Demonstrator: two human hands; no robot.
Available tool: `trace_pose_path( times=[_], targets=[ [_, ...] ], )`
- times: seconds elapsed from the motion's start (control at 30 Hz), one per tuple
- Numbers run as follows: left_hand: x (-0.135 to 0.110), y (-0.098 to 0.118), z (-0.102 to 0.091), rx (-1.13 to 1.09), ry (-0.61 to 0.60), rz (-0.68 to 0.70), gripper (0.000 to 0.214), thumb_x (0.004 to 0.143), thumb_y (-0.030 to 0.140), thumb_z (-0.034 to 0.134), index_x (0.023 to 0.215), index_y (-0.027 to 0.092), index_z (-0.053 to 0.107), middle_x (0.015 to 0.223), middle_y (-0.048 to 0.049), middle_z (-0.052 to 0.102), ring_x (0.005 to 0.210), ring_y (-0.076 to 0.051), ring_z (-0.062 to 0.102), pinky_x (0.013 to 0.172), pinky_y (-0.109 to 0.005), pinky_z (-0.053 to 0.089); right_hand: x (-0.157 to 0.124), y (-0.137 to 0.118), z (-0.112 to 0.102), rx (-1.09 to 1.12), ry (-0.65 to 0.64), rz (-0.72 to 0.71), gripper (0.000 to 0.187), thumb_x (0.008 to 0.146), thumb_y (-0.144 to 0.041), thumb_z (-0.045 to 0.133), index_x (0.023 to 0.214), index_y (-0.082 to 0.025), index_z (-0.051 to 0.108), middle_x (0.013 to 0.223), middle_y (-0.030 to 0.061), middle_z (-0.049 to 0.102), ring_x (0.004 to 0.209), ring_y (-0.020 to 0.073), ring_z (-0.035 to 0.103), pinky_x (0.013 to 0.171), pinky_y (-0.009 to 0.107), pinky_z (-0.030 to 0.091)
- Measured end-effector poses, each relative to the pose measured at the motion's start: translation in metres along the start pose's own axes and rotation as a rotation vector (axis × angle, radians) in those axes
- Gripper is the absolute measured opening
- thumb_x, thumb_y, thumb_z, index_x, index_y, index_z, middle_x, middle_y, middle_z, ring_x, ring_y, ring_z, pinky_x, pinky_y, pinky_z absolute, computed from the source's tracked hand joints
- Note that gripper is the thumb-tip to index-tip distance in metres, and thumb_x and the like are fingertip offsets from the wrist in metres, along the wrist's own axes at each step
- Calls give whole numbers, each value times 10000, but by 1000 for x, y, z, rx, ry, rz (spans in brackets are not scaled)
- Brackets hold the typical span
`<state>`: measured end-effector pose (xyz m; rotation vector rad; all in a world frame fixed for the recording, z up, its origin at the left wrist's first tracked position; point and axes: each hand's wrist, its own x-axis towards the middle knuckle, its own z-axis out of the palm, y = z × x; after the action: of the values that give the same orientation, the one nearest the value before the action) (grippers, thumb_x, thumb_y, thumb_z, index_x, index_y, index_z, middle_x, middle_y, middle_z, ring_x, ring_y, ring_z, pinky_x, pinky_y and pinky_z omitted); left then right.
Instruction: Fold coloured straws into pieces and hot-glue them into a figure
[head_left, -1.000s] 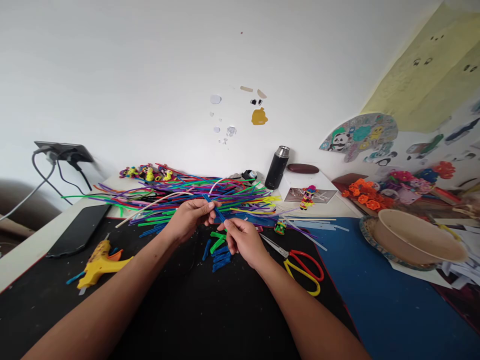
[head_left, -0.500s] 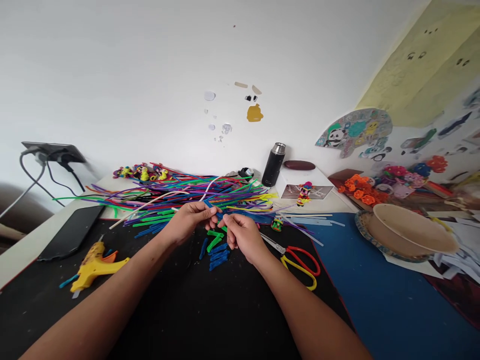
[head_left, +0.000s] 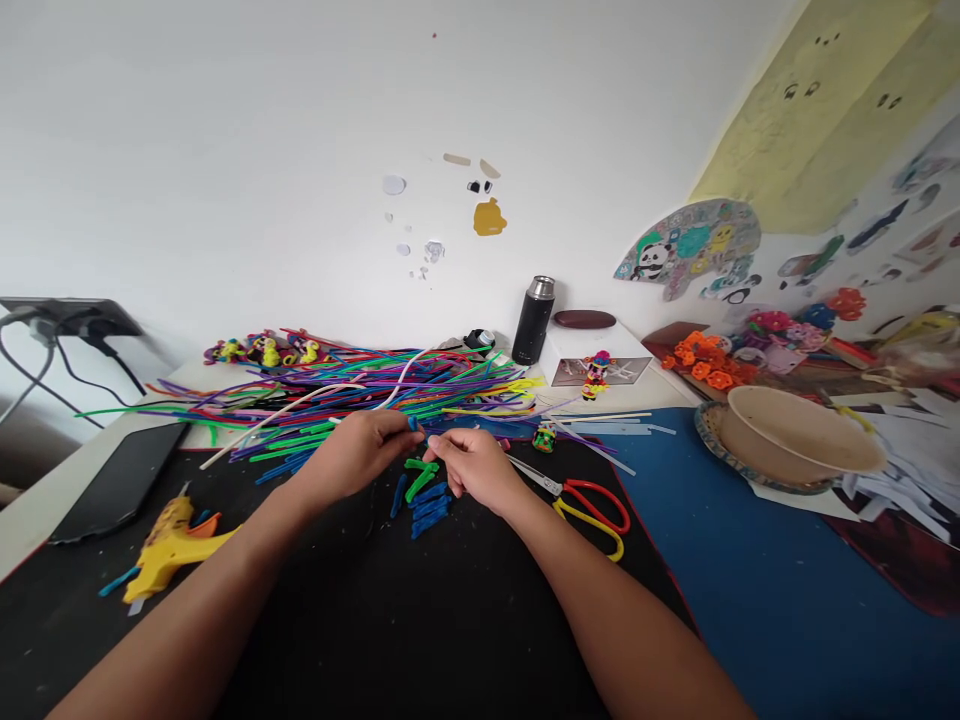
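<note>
Between my two hands is a short piece of blue pipe cleaner (head_left: 413, 424), mostly covered by the fingers. My left hand (head_left: 361, 452) pinches it between thumb and forefinger. My right hand (head_left: 478, 466), also closed in a pinch, meets it from the other side; its grip is partly hidden. Just below, folded green pipe cleaner pieces (head_left: 421, 480) lie on the black mat (head_left: 420, 630). Several folded blue pieces (head_left: 430, 512) sit beside them. Scissors (head_left: 589, 505) with red and yellow handles rest right of my right hand.
Behind my hands spreads a heap of coloured pipe cleaners (head_left: 330, 385). A yellow glue gun (head_left: 169, 550) and a black phone (head_left: 116, 485) lie at left. A black flask (head_left: 534, 322) stands by a white box (head_left: 555, 350). At right is a beige bowl (head_left: 802, 430).
The view has shifted slightly, so the table items appear further left. Both hands stay close together, and less of the blue pipe cleaner shows between them now.
</note>
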<state>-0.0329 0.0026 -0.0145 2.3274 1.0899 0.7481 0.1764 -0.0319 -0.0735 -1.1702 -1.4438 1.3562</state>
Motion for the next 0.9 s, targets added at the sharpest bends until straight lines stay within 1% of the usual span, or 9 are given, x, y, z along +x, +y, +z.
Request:
trace_pose_path(
  times=[0.07,0.13,0.2,0.33,0.5,0.6,0.7,0.8,0.9],
  targets=[
    [-1,0,-1,195,-63,81,356,988,357,595,662,215,609,628,-13,596,578,-176,518,570,-281,358,0,-1,0,-18,-26,5,401,1006,-536,628,863,-177,735,440,-77,490,375,115,493,474,241,392],
    [-1,2,0,370,-177,148,274,999,260,547,747,211,642,724,-42,657,656,-203,588,621,-292,401,-1,-2,0,-41,-41,17,382,1019,-500,621,851,-173,726,449,-73,508,383,115,496,482,243,396],
    [-1,4,2,491,-279,191,216,989,175,520,837,204,671,815,-68,707,728,-220,648,662,-300,437,-2,-3,1,-71,-46,37,375,1034,-468,610,830,-172,717,450,-72,512,390,114,493,489,243,390],
    [1,8,1,595,-372,168,205,963,100,515,906,199,686,863,-79,741,782,-238,704,683,-311,466,-4,-8,2,-106,-87,61,358,1048,-445,601,862,-168,732,450,-70,533,408,113,491,508,242,372],
    [2,12,-2,601,-421,120,189,968,96,530,972,192,693,930,-100,760,848,-272,732,707,-331,480,-3,-10,-1,-92,-97,38,345,1038,-449,608,871,-172,730,480,-70,549,406,105,495,502,239,371],
    [1,12,0,590,-409,110,193,957,84,532,989,195,686,910,-102,749,818,-273,722,705,-332,477,-1,-6,-4,-88,-65,24,354,1020,-467,626,814,-187,691,473,-70,553,398,100,498,492,232,368],
    [-1,10,4,587,-391,97,206,965,93,490,1008,192,665,874,-109,731,767,-275,702,676,-336,456,1,-3,-4,-49,-36,24,390,988,-507,656,745,-201,635,474,-67,561,393,97,507,472,228,362],
    [-2,9,6,581,-406,59,209,1006,155,416,1008,189,623,840,-114,721,711,-285,677,618,-347,401,1,-6,-2,18,1,40,402,936,-552,702,747,-205,625,499,-62,579,390,99,528,431,226,343],
    [-2,9,6,500,-385,-7,237,1047,276,371,928,220,569,755,-76,684,638,-265,629,593,-347,349,0,-12,-1,109,56,45,413,883,-587,741,782,-199,641,531,-53,599,388,103,543,396,223,317]
  ],
)
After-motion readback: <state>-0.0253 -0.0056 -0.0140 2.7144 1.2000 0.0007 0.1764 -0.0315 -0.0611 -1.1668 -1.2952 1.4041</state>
